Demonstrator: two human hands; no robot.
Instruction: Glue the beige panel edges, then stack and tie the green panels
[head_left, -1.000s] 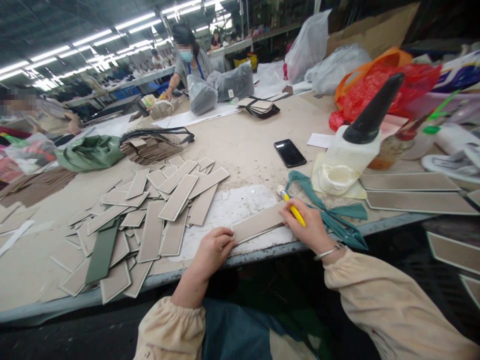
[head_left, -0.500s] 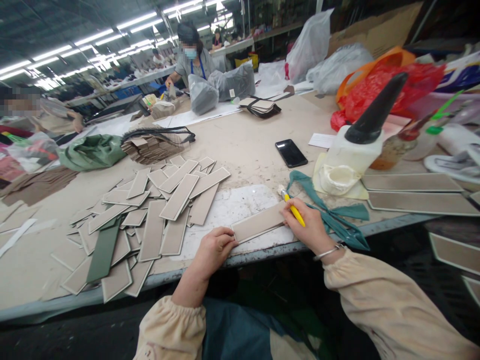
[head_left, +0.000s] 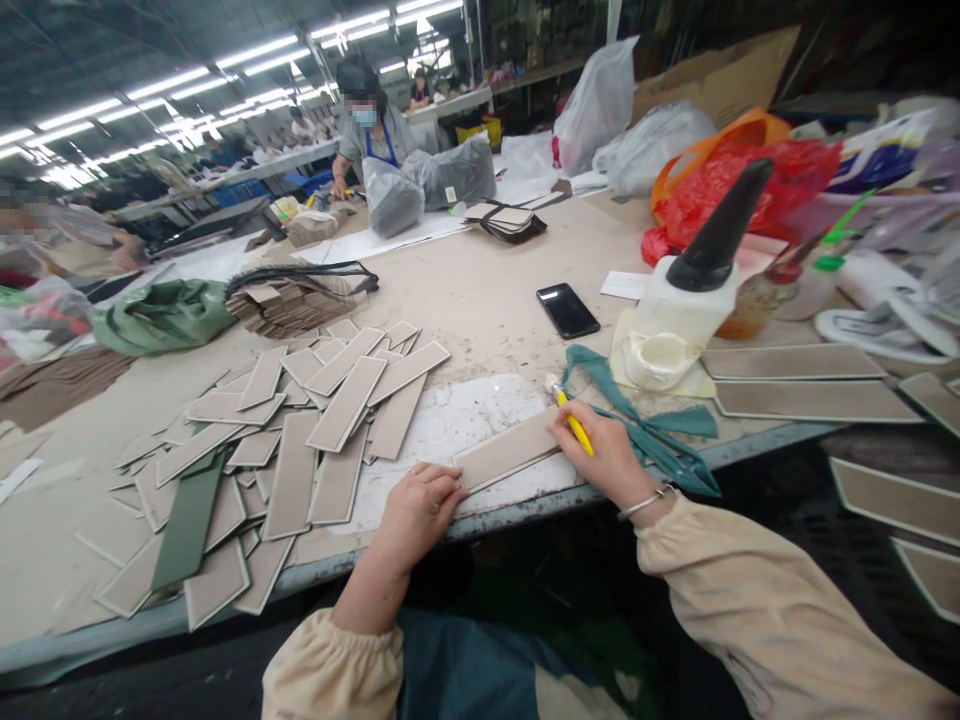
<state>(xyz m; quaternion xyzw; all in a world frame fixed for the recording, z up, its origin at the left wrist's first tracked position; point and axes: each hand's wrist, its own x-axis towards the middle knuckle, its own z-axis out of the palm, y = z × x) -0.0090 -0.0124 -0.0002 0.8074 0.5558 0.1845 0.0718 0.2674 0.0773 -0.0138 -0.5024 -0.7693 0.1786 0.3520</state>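
Your beige strip (head_left: 508, 450) lies flat on white pad (head_left: 472, 415) at near table edge, long axis running near-left to far-right. White bottle (head_left: 686, 305) (black cone nozzle) stands far-right of it. Shallow white tub (head_left: 658, 360) just beside bottle, contents not discernible. Your left hand (head_left: 416, 510): fingers curled, tips pinching strip's near-left end. Your right hand (head_left: 604, 455): fingers closed round yellow tool (head_left: 574, 428), pale tip pointing far-left, hand resting on strip's far-right end. Heap of strips (head_left: 300, 430) left of pad.

Left hand (head_left: 416, 510) knuckles-up with fingers curled, right hand (head_left: 604, 460) in a pinched writing grip, both forearms forward.
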